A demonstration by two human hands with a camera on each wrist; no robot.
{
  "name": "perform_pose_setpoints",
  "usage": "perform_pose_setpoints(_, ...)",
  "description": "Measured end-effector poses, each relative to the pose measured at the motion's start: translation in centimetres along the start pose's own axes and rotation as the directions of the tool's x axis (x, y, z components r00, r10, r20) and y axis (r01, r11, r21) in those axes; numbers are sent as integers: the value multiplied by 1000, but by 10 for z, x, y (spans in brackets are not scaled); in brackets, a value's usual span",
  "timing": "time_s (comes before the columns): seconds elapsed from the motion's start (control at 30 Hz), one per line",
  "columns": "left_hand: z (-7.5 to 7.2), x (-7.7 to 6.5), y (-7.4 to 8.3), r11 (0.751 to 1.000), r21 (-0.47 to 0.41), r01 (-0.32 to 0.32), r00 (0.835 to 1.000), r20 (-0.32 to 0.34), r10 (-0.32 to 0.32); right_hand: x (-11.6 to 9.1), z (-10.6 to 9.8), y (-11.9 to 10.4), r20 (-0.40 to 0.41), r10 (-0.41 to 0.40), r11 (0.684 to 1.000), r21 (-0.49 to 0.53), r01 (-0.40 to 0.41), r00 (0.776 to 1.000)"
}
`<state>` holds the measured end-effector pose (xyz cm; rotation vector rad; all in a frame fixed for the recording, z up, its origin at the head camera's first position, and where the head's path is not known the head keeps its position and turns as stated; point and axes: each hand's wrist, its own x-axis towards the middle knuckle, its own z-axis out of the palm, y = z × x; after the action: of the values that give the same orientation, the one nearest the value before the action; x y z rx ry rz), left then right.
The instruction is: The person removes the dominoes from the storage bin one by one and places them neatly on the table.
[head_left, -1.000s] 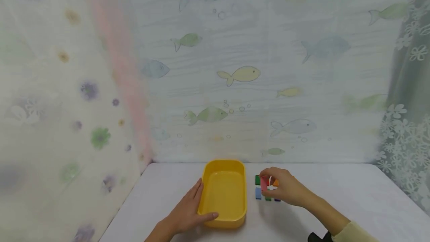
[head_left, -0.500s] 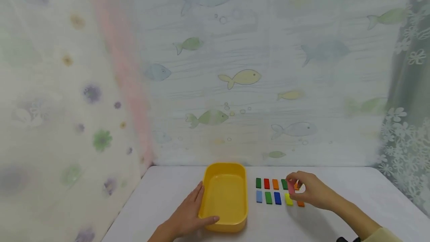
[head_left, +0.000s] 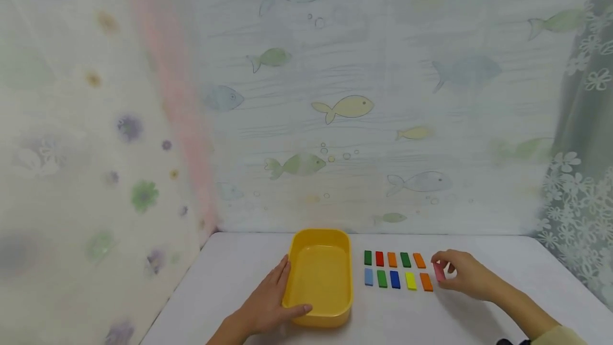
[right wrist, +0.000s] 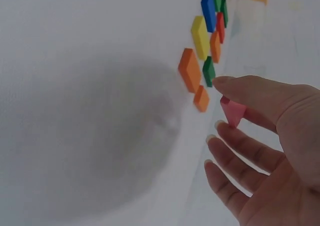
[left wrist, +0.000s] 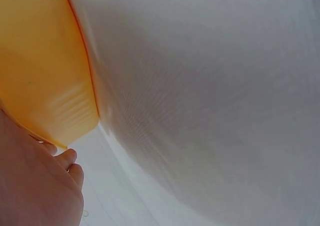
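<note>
My left hand [head_left: 265, 300] lies against the near left side of a yellow plastic tub [head_left: 320, 281]. Its fingers stretch along the outer wall, and its thumb reaches over the front rim. To the right, my right hand [head_left: 469, 276] pinches a small pink block [head_left: 439, 271] between thumb and fingers, just above the table. In the right wrist view the pink block [right wrist: 233, 110] shows below the thumb, while the other fingers spread apart. Nearest to that hand are two orange blocks, a far one [head_left: 419, 260] and a near one [head_left: 426, 282].
Two rows of coloured blocks lie between the tub and my right hand, including a red block [head_left: 380, 259], a dark blue block [head_left: 395, 279] and a yellow block [head_left: 411, 281]. Behind the white table [head_left: 383, 318] hangs a fish-print curtain [head_left: 345, 185].
My right hand has carried the pink block rightward, from above the left end of the rows to beyond their right end. The blocks beneath have come into view. The left hand stays at the tub.
</note>
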<state>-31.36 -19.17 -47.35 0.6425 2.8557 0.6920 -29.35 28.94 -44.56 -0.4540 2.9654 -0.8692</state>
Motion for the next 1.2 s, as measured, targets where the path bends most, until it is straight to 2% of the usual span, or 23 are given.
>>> perform_pose_setpoints(0.07,0,0,0,1000,-4,6,1000,3,-6,1,1,3,22,37,999,8,-37,999)
perform_pose_setpoints(0.4,1,-2,5,1000,-23,8,1000,9,-8,-5,6,17,78,87,996,7,-88,993)
perform_pose_setpoints(0.6,1,0,6,1000,2,-3,1000,5,3,-3,5,17,91,112,994,-5,-112,990)
perform_pose_setpoints(0.83,2,0,5,1000,-13,11,1000,17,-11,-5,6,15,119,150,988,17,-153,982)
perform_pose_setpoints(1.07,-2,-2,3,1000,-15,2,1000,27,-1,-10,3,11,129,140,989,35,-146,982)
perform_pose_setpoints(1.2,-4,-1,0,996,-84,-8,1000,29,11,-19,-11,6,123,119,992,37,-124,985)
